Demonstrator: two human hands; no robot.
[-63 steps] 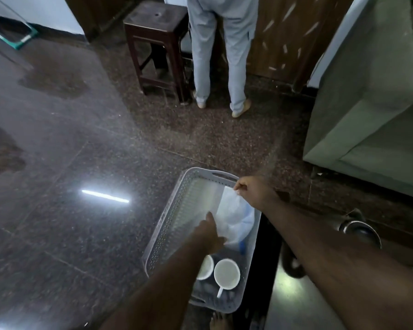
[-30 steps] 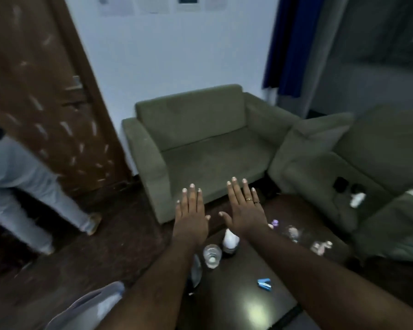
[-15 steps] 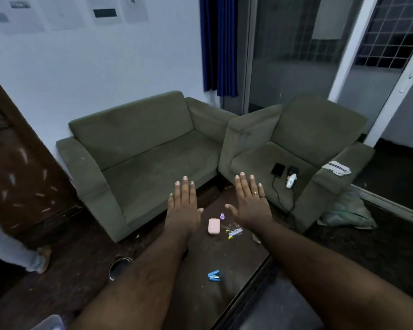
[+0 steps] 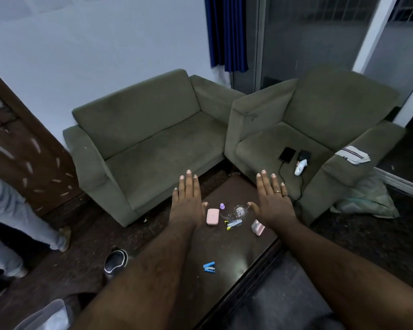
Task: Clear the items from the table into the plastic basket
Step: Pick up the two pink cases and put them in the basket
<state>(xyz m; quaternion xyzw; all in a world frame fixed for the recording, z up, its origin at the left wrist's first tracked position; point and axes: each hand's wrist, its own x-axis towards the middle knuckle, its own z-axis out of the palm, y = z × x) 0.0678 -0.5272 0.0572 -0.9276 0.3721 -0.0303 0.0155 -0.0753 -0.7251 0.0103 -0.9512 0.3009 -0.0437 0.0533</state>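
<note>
My left hand and my right hand are held flat, palms down and fingers apart, above the far end of the dark table; both hold nothing. Between them on the table lie a pink case, a small purple cap, a clear plastic piece, a blue-and-yellow stapler and a second pink item. A small blue stapler lies nearer to me. A corner of the plastic basket shows at the bottom left, on the floor.
Green sofa behind the table, green armchair at the right with a phone and a white device on its seat. A steel vessel stands on the floor left of the table. A person's legs at left.
I have turned from the basket on the floor to the table. Both hands let go of the white cloth, rose open, and have now moved a little apart.
</note>
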